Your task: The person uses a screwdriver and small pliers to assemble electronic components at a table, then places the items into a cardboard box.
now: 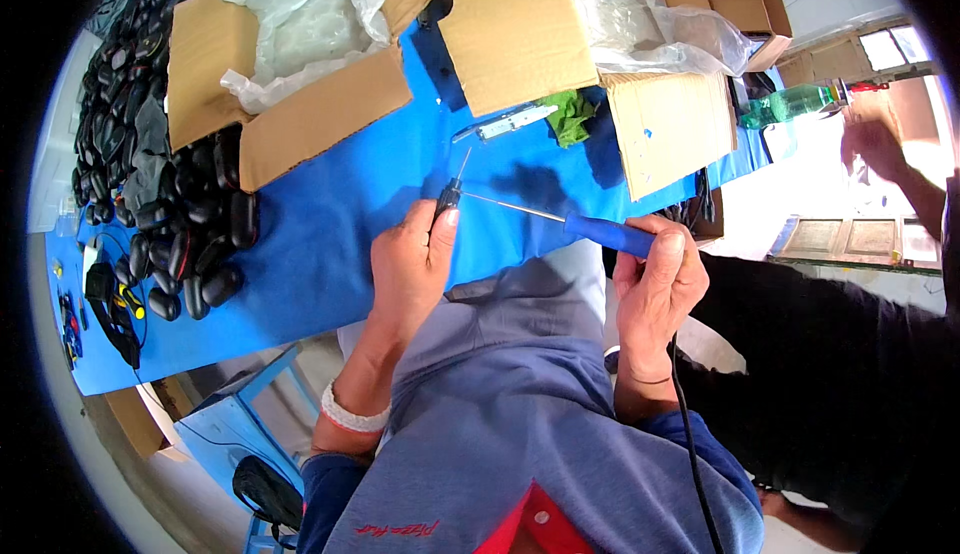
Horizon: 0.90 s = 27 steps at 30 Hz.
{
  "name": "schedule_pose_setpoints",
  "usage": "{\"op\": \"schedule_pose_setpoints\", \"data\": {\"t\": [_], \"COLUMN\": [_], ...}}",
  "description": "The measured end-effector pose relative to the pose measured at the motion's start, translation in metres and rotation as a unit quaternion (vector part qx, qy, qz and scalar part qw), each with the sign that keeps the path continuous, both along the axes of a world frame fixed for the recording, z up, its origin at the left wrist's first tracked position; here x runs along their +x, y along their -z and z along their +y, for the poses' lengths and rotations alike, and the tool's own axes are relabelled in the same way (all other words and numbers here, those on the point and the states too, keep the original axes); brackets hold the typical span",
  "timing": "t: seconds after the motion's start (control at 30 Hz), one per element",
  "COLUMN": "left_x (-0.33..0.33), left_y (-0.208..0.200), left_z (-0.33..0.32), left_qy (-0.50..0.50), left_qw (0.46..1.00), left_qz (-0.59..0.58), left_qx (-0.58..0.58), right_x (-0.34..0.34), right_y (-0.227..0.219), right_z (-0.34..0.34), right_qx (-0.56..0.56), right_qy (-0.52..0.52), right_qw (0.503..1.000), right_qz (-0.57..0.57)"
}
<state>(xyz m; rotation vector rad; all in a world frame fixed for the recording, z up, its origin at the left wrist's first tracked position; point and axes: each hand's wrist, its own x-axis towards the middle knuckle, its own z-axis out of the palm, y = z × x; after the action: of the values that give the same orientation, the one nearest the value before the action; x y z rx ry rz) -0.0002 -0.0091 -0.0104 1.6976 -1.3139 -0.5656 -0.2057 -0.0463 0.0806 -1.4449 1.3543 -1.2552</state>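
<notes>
My left hand point(410, 264) is closed around a small black piece point(449, 197) with a thin metal point sticking up from it; its exact kind is unclear. In my right hand point(660, 279) is a blue-handled screwdriver point(610, 234), held by the handle's end between thumb and fingers. Its long thin shaft points left, and the tip meets or nearly meets the black piece. Both hands are raised over the near edge of the blue table point(330, 244). Beyond them on the table lie a whitish flat metal part point(510, 124) and a green cloth point(570, 117).
Open cardboard boxes point(325, 119) with clear plastic bags stand along the far side. Many rounded black devices point(190, 234) are heaped at left, near pliers point(130, 301). At right are a green bottle point(795, 104) and another person's hand point(875, 149). A blue stool point(235, 424) stands lower left.
</notes>
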Motion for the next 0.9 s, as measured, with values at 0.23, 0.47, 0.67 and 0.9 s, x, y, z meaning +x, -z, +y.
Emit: {"op": "schedule_pose_setpoints", "data": {"t": [0.23,0.47,0.67,0.9], "left_x": [0.005,0.005,0.004,0.006], "left_y": [0.004,0.001,0.002,0.0], "left_z": [0.001,0.002,0.001,0.001], "left_qy": [-0.005,-0.015,-0.018,-0.019], "left_qw": [0.998,0.994,0.994,0.993], "left_qz": [0.065,0.101,0.109,0.111], "left_qx": [0.025,0.028,0.025,0.031], "right_x": [0.002,-0.007,-0.015,-0.016], "right_y": [0.005,0.001,-0.003,-0.005], "right_z": [0.003,0.008,0.001,0.0], "right_qx": [-0.018,-0.038,-0.09,-0.03], "right_qy": [-0.023,-0.093,-0.139,-0.143], "right_qw": [1.0,0.994,0.976,0.984], "right_qz": [0.003,0.049,0.141,0.105]}}
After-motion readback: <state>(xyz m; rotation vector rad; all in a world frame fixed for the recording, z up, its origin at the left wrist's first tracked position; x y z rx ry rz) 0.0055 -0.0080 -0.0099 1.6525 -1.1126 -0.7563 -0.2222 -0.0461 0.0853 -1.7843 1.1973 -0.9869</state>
